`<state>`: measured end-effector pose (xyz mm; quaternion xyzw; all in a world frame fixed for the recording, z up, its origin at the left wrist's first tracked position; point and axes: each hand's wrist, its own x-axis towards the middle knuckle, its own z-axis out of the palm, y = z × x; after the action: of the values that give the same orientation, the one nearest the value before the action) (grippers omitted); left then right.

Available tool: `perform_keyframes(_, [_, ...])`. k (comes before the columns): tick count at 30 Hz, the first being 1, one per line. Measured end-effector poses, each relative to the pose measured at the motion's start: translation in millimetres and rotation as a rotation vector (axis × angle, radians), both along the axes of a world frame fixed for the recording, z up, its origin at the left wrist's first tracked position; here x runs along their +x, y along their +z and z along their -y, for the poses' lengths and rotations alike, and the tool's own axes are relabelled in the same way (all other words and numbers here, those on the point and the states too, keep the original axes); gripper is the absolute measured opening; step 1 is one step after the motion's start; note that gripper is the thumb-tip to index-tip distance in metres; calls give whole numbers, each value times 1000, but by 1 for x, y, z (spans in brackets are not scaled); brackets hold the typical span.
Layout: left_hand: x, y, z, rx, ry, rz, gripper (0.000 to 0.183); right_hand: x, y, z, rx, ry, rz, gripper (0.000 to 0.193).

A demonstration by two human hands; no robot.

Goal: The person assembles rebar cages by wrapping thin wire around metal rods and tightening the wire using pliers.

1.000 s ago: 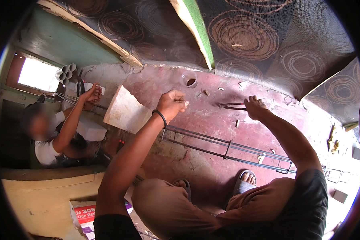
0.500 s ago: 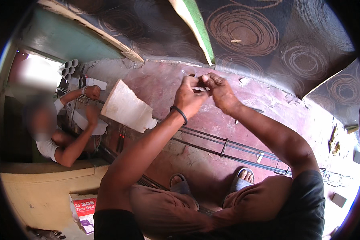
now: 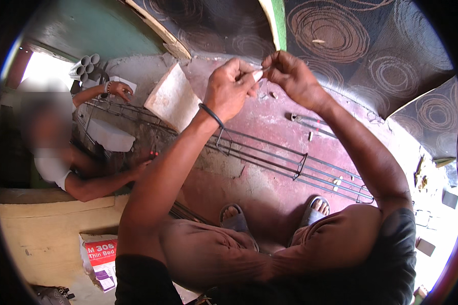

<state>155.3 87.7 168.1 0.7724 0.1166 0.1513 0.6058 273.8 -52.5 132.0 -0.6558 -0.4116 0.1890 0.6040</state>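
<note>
Looks like some thin bit is pinched left-to-right between the closed-up left hand and right hand, with the pliers lying nearer the right one.

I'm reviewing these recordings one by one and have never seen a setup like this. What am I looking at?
There's no machine: a person is working bare-handed. A wide fisheye camera on their head looks down, so straight edges bend near the rim.

The left hand, with a black wristband at its wrist, and the right hand meet at the fingertips; anything pinched there is too small to identify.

On the reddish floor lie a steel-rod frame and a long-handled tool. Left of the hands is a pale slab; farther left, another person's hand.
</note>
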Motion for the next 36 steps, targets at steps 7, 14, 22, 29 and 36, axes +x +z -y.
perform_keyframes(7, [-14,-4,-22,332,-94,82,9,3,42,19,-289,366,-199,28])
perform_keyframes(14, [-29,-2,-26,118,-43,-191,10,-12,30,17,-270,121,300,26])
perform_keyframes(22, [-47,-24,-39,-23,68,-372,21,-6,-7,-14,-255,120,327,24])
perform_keyframes(29, [-95,-74,-57,455,37,-576,22,7,-131,-54,-606,341,413,27])
perform_keyframes(36, [-107,-69,-50,866,7,-523,21,-25,-157,-91,-429,765,-405,26])
